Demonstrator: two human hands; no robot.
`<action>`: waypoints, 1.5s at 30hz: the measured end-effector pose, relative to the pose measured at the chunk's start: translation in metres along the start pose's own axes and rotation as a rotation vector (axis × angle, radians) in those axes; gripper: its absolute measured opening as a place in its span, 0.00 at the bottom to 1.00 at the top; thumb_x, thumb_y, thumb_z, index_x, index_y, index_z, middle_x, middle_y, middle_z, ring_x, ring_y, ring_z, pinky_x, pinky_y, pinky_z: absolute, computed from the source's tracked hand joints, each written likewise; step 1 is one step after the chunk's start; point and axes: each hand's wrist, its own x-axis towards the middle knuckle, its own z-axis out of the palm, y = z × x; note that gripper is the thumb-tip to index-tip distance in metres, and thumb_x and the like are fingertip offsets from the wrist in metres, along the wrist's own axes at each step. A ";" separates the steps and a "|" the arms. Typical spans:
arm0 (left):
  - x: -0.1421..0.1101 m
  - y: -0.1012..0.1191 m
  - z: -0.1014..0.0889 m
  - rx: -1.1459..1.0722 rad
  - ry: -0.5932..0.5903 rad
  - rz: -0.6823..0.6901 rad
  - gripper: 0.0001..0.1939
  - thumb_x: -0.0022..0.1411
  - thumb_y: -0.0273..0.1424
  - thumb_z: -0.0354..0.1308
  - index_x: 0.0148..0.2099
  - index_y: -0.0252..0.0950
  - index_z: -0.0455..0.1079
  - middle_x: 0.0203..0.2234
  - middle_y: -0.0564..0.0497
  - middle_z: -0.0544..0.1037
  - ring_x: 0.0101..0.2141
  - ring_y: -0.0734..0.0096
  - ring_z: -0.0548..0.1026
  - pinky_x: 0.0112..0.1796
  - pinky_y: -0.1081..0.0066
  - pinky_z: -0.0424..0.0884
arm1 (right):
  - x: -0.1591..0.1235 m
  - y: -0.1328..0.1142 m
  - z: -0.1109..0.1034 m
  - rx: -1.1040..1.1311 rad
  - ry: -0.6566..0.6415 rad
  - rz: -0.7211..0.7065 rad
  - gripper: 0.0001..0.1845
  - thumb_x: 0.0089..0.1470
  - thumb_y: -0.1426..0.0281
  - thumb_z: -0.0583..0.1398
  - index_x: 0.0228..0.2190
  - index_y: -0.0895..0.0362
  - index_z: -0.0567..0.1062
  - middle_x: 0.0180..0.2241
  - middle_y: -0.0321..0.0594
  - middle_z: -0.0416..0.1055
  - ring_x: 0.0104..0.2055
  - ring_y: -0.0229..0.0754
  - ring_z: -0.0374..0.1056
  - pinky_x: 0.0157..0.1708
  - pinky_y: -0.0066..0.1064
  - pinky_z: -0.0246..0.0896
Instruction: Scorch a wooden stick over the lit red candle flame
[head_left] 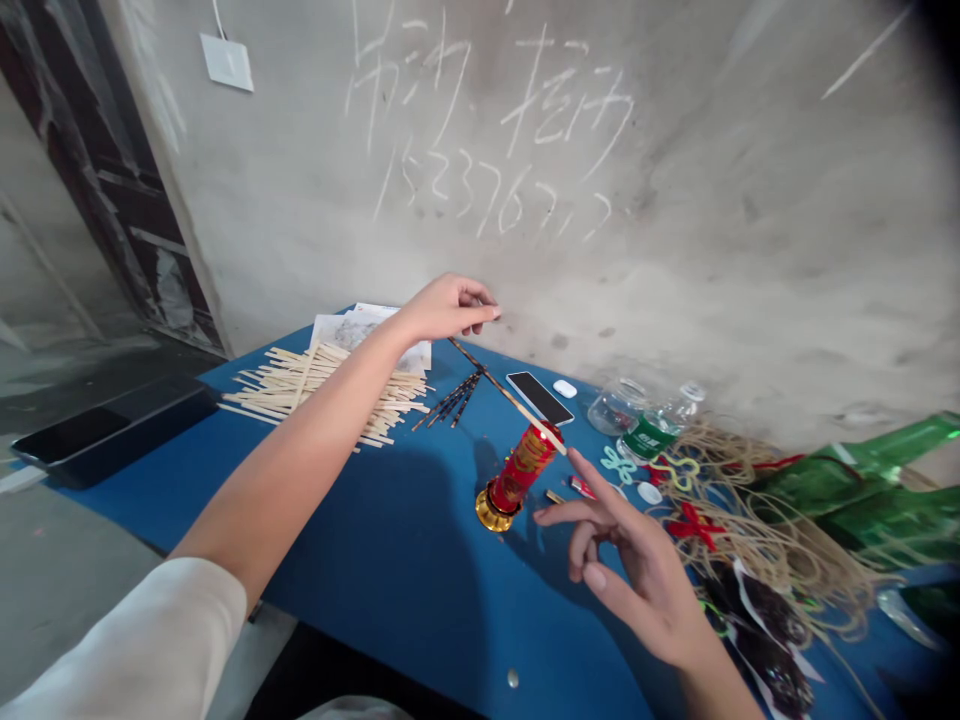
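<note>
My left hand (448,310), fingers together, sits at the far end of the thin wooden stick (510,395), grip unclear, while my spread right hand (630,565) hovers just beside its near end.

Papers (371,328) sit partly hidden behind a person's left forearm (322,440). Green plastic (885,490) runs off the frame's right edge, small red items (581,487) by the right hand (630,570) are too small to identify, and twine (757,530) half-covers a dark printed sheet (757,650).
</note>
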 end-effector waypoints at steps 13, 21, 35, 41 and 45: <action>-0.002 0.004 0.002 -0.007 -0.034 0.005 0.05 0.73 0.31 0.67 0.44 0.34 0.81 0.28 0.47 0.80 0.26 0.74 0.73 0.31 0.69 0.67 | -0.003 -0.002 -0.003 -0.022 0.108 -0.041 0.36 0.75 0.56 0.61 0.78 0.42 0.63 0.44 0.43 0.87 0.25 0.40 0.71 0.25 0.36 0.72; -0.007 0.014 0.007 -0.002 -0.076 -0.028 0.05 0.72 0.30 0.67 0.43 0.33 0.82 0.30 0.47 0.79 0.29 0.73 0.73 0.34 0.69 0.67 | -0.006 0.002 -0.006 -0.016 0.139 -0.066 0.31 0.75 0.60 0.60 0.75 0.42 0.69 0.41 0.41 0.88 0.25 0.39 0.73 0.27 0.34 0.74; -0.006 0.010 0.008 0.039 -0.148 -0.043 0.08 0.71 0.34 0.68 0.44 0.34 0.82 0.26 0.49 0.77 0.25 0.74 0.69 0.33 0.68 0.67 | -0.007 0.000 -0.007 -0.023 0.200 -0.084 0.31 0.75 0.66 0.60 0.74 0.44 0.71 0.40 0.42 0.88 0.25 0.40 0.74 0.26 0.34 0.77; -0.007 0.010 0.008 0.050 -0.192 -0.056 0.08 0.70 0.35 0.68 0.43 0.35 0.82 0.26 0.49 0.78 0.27 0.71 0.72 0.35 0.68 0.68 | -0.007 0.002 -0.005 0.005 0.243 -0.077 0.31 0.75 0.65 0.61 0.75 0.43 0.71 0.42 0.43 0.89 0.27 0.40 0.76 0.25 0.33 0.77; -0.007 0.008 0.007 0.075 -0.226 -0.053 0.10 0.68 0.37 0.69 0.44 0.35 0.83 0.27 0.48 0.79 0.30 0.68 0.74 0.35 0.67 0.67 | -0.007 0.002 -0.004 0.022 0.266 -0.041 0.32 0.75 0.64 0.61 0.76 0.42 0.68 0.41 0.42 0.88 0.27 0.41 0.77 0.25 0.33 0.78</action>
